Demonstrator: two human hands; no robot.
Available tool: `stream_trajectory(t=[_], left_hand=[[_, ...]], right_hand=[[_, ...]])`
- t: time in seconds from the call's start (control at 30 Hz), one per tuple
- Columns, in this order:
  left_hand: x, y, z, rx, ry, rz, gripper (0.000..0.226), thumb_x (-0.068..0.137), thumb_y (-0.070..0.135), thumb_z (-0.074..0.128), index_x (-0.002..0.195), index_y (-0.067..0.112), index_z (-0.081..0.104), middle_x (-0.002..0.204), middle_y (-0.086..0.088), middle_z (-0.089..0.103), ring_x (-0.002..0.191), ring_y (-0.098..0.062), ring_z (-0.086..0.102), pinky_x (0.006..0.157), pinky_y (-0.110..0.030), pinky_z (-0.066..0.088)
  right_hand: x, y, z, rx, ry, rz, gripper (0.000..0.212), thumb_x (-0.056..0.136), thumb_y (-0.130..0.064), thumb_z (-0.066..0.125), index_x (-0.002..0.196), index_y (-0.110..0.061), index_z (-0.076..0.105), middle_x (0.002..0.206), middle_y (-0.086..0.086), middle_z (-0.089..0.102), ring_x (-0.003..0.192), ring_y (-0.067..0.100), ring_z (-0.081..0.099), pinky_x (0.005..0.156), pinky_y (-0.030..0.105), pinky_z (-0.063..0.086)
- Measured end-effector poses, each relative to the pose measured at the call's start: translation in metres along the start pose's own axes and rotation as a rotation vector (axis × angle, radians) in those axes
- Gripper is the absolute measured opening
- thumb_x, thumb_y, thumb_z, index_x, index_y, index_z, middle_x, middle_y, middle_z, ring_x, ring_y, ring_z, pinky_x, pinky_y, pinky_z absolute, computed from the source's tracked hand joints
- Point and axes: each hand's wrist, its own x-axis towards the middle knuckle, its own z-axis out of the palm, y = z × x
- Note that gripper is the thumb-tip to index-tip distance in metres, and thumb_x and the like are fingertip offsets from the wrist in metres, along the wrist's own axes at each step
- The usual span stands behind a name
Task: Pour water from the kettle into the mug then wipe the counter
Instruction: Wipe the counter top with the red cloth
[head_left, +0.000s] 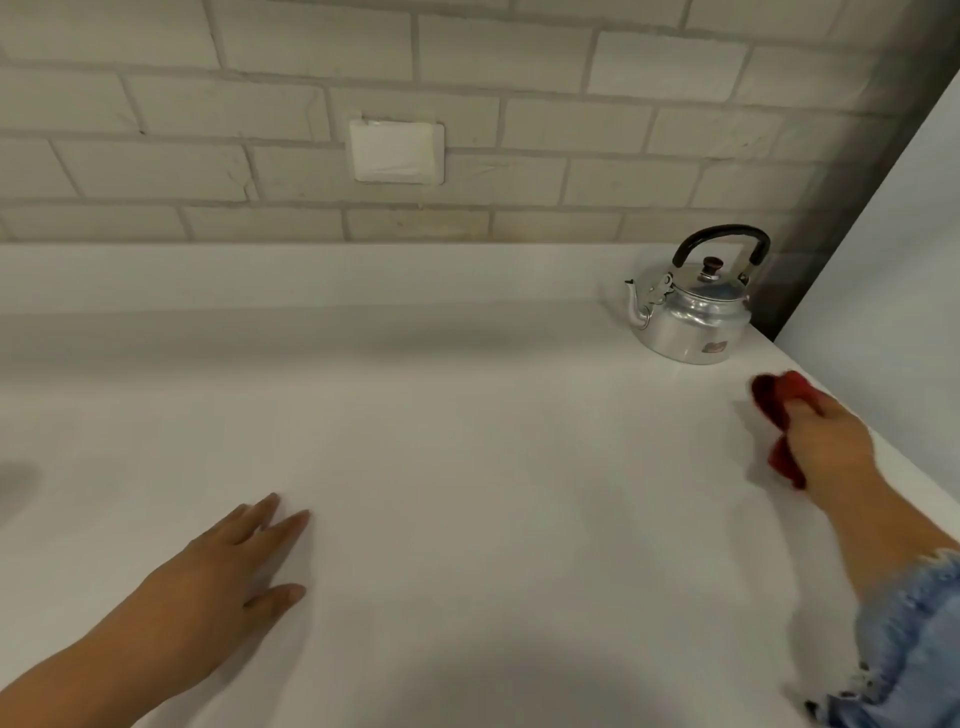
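A silver kettle (691, 317) with a black handle stands upright at the back right of the white counter (467, 415), spout pointing left. My right hand (826, 441) grips a red cloth (779, 410) on the counter just in front of the kettle, near the right edge. My left hand (228, 566) lies flat on the counter at the lower left, fingers spread, holding nothing. No mug is in view.
A brick wall (260, 171) with a white blank plate (397, 151) runs along the back. The counter's right edge (883, 447) slants down toward me, with a pale panel (904, 270) beyond it. A frayed denim sleeve (914, 639) covers my right forearm.
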Motion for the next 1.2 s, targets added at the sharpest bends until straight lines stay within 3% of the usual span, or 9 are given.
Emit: stream_trajectory(t=[0.03, 0.1, 0.17, 0.33, 0.57, 0.73, 0.87, 1.0, 1.2], left_hand=[[0.0, -0.002, 0.0, 0.004, -0.008, 0.01, 0.066, 0.086, 0.059, 0.041, 0.142, 0.048, 0.007, 0.149, 0.025, -0.004, 0.143, -0.001, 0.001, 0.115, -0.024, 0.018], [0.002, -0.004, -0.001, 0.012, -0.009, 0.025, 0.065, 0.086, 0.06, 0.042, 0.138, 0.052, 0.004, 0.142, 0.029, -0.008, 0.135, 0.007, -0.003, 0.114, -0.023, 0.019], [0.003, -0.005, -0.001, 0.015, 0.006, 0.026, 0.063, 0.085, 0.06, 0.044, 0.132, 0.057, 0.002, 0.141, 0.03, -0.009, 0.128, 0.01, -0.004, 0.113, -0.023, 0.022], [0.005, -0.007, -0.003, 0.012, -0.008, 0.019, 0.061, 0.082, 0.061, 0.047, 0.116, 0.065, -0.003, 0.141, 0.03, -0.01, 0.128, 0.01, -0.003, 0.113, -0.025, 0.024], [0.003, -0.001, -0.006, -0.01, -0.039, -0.005, 0.067, 0.082, 0.058, 0.052, 0.132, 0.057, 0.007, 0.142, 0.032, -0.002, 0.143, -0.001, 0.008, 0.114, -0.028, 0.024], [0.001, 0.004, -0.009, -0.008, -0.088, -0.042, 0.068, 0.085, 0.056, 0.049, 0.142, 0.048, 0.012, 0.146, 0.03, -0.003, 0.145, -0.004, 0.008, 0.114, -0.026, 0.022], [0.002, 0.005, -0.01, 0.006, -0.103, -0.069, 0.068, 0.086, 0.057, 0.046, 0.144, 0.046, 0.01, 0.157, 0.019, -0.001, 0.145, -0.006, 0.006, 0.113, -0.026, 0.022], [0.003, 0.005, -0.009, 0.006, -0.115, -0.071, 0.069, 0.087, 0.056, 0.045, 0.144, 0.045, 0.009, 0.158, 0.016, -0.002, 0.146, -0.007, 0.005, 0.114, -0.026, 0.02], [0.003, 0.002, -0.006, -0.001, -0.097, -0.065, 0.068, 0.087, 0.055, 0.045, 0.144, 0.045, 0.01, 0.158, 0.016, -0.002, 0.146, -0.008, 0.005, 0.115, -0.027, 0.02]], right_hand=[[0.026, 0.023, -0.01, -0.25, -0.031, 0.009, 0.06, 0.082, -0.072, 0.033, 0.129, -0.04, 0.051, 0.105, 0.02, 0.064, 0.085, 0.037, 0.064, 0.073, 0.045, 0.055], [0.065, 0.062, -0.016, -0.633, -0.112, 0.013, 0.073, 0.08, -0.074, 0.016, 0.142, -0.04, 0.033, 0.144, 0.017, 0.043, 0.129, 0.038, 0.043, 0.109, 0.052, 0.032], [0.071, 0.07, -0.006, -0.77, -0.106, -0.011, 0.076, 0.082, -0.065, 0.013, 0.15, -0.033, 0.013, 0.159, 0.009, 0.015, 0.144, 0.033, 0.013, 0.117, 0.052, 0.01], [0.051, 0.015, 0.065, -0.774, -0.15, -0.325, 0.06, 0.096, -0.035, 0.032, 0.151, -0.027, 0.01, 0.16, 0.01, 0.011, 0.144, 0.035, 0.015, 0.117, 0.051, 0.013], [-0.096, -0.045, 0.165, -0.599, -0.301, -0.811, 0.054, 0.092, -0.024, 0.047, 0.143, -0.034, 0.035, 0.153, 0.001, 0.031, 0.134, 0.028, 0.031, 0.11, 0.04, 0.027], [-0.142, -0.063, 0.161, -0.142, -0.776, -0.719, 0.044, 0.09, -0.007, 0.049, 0.131, -0.023, 0.056, 0.118, 0.001, 0.045, 0.115, 0.02, 0.047, 0.105, 0.025, 0.032], [-0.073, -0.067, 0.126, -0.09, -0.41, -0.588, 0.041, 0.084, -0.018, 0.052, 0.124, -0.025, 0.061, 0.111, 0.011, 0.056, 0.099, 0.026, 0.056, 0.084, 0.027, 0.04], [-0.024, -0.037, 0.093, -0.743, -0.241, -0.224, 0.054, 0.094, -0.042, 0.038, 0.146, -0.038, 0.025, 0.145, 0.012, 0.028, 0.127, 0.036, 0.03, 0.105, 0.049, 0.032], [-0.089, -0.065, 0.175, -0.765, -0.298, -0.579, 0.054, 0.096, -0.044, 0.031, 0.147, -0.041, 0.016, 0.158, 0.001, 0.014, 0.142, 0.026, 0.014, 0.112, 0.059, 0.011]])
